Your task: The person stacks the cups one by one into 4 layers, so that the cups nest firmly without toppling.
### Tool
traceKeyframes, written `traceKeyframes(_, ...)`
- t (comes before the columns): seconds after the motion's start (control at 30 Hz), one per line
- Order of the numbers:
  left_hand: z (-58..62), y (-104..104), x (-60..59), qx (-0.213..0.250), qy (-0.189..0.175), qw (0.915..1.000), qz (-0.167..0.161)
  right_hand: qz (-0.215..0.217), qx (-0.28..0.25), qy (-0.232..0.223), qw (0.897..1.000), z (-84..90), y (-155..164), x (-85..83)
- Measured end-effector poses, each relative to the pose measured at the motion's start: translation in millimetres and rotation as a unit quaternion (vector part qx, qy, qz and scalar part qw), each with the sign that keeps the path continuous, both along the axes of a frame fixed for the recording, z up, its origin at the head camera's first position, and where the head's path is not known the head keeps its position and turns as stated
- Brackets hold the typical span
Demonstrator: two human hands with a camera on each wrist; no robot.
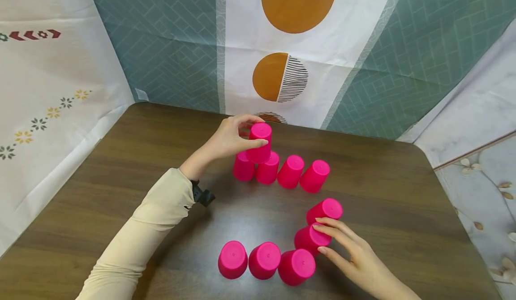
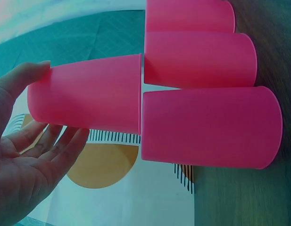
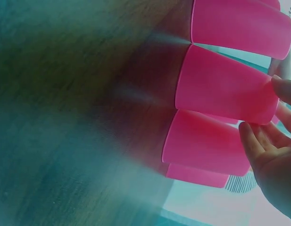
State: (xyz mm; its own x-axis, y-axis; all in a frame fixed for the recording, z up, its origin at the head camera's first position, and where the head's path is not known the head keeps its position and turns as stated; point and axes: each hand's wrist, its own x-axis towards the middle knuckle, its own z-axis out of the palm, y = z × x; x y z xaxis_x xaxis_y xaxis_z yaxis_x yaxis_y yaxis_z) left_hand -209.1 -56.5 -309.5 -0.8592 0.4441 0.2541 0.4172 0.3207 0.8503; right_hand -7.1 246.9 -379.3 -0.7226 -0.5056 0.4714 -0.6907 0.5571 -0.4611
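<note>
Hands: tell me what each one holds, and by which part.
The left hand grips the raised pink cup by its sides, near the closed top. The right hand only touches a near-row cup with its fingertips.

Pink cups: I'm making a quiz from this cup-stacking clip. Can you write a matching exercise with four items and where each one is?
Items:
1. raised cup
2. left hand
3. right hand
4. far row of cups

Places:
A. fingertips on a cup in the near group
B. upside down on the table by the backdrop
C. sits on the two left cups of the far row
D. wrapped around the raised cup

Pairs: 1-C, 2-D, 3-A, 4-B
</note>
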Motion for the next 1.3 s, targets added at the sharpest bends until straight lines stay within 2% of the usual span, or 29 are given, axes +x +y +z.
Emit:
traceKeyframes(0.27,-2.9,-2,0.4,0.008,0.0,1.0,0.005,0.011,0.004,0.003,1.0,-0.7,-1,-2.3)
traceKeyframes(0.67,-1.6,0,1.2,-0.009,-0.008,0.9999,-0.01,0.005,0.013,-0.002,1.0,0.0,-2,-1.7)
traceKeyframes(0.93,-1.1,1,2.5,-0.046,0.034,0.9983,-0.01,-0.006,0.037,-0.057,0.998,6.5,-6,-1.4)
traceKeyframes(1.1,-2.6,-4,4.8,-0.064,0.032,0.9974,-0.015,-0.004,0.036,-0.069,0.997,6.6,-8,-2.2)
traceKeyframes(1.2,-4.4,-8,7.8,-0.072,0.033,0.9967,-0.014,-0.017,0.047,-0.081,0.996,5.6,-9,-2.8)
traceKeyframes(1.3,-4.4,-12,15.6,-0.079,0.043,0.9959,-0.008,-0.028,0.068,-0.096,0.993,6.4,-8,-4.7)
